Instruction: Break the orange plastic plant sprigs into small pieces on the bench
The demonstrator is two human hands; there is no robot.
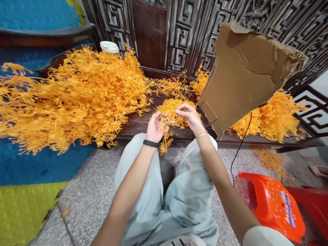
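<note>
My left hand (155,128), with a black band on its wrist, is closed around a yellow-orange plastic flower sprig (164,123). Part of that sprig hangs below the palm. Close beside it, my right hand (189,116) has its thumb and fingertips pressed together near the sprig's top. Whatever lies between those fingertips is too small to make out. Just behind both hands is a small heap of loose yellow pieces (171,105) on the dark wooden bench (135,125). A large pile of the same yellow-orange sprigs (92,92) spreads to the left.
A brown cardboard piece (246,71) stands tilted right of my hands, a wire frame at its base. More sprigs (271,119) lie behind it. A black cable (239,147) hangs to the floor near a red plastic stool (275,205). A white lidded tub (109,47) stands at the back left.
</note>
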